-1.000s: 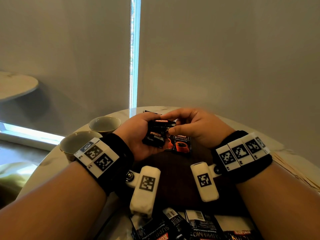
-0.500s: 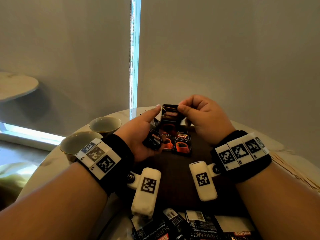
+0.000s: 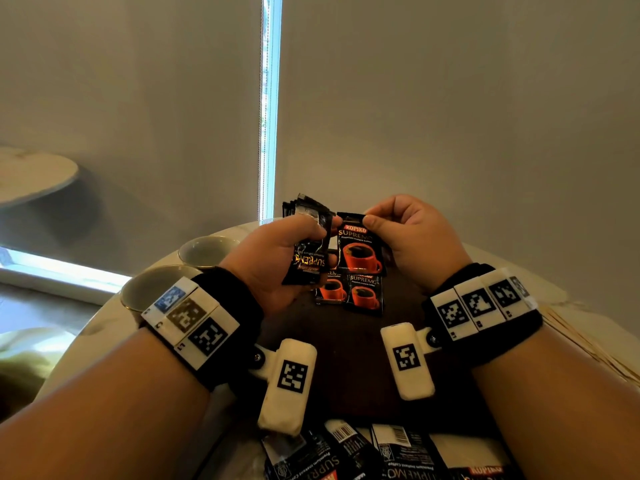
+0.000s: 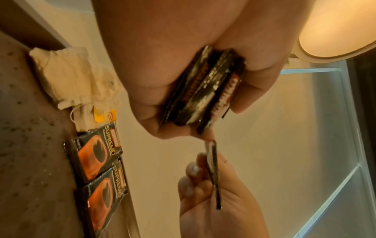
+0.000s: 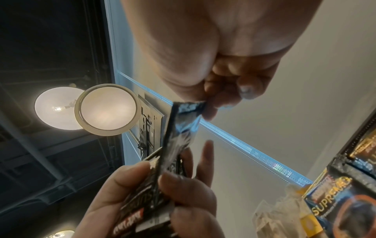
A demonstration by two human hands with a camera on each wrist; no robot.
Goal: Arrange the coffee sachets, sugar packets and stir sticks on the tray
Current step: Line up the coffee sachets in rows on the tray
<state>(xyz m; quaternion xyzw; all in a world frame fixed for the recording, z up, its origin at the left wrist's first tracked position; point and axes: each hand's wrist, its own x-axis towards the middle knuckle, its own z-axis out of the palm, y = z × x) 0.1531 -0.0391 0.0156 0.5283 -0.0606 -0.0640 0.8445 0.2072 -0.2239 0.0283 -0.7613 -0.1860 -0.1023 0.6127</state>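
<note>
Overhead, left hand grips a sachet stack; right hand pinches one sachet (cups beside).

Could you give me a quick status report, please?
Left hand grips sachet stack. Right hand pinches one sachet. Two sachets on tray. Nothing blocking.

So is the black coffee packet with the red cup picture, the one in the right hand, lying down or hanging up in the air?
In the air: the right hand pinches the black coffee packet by its top edge.

bare tray between wrists, 2 cups left
</note>
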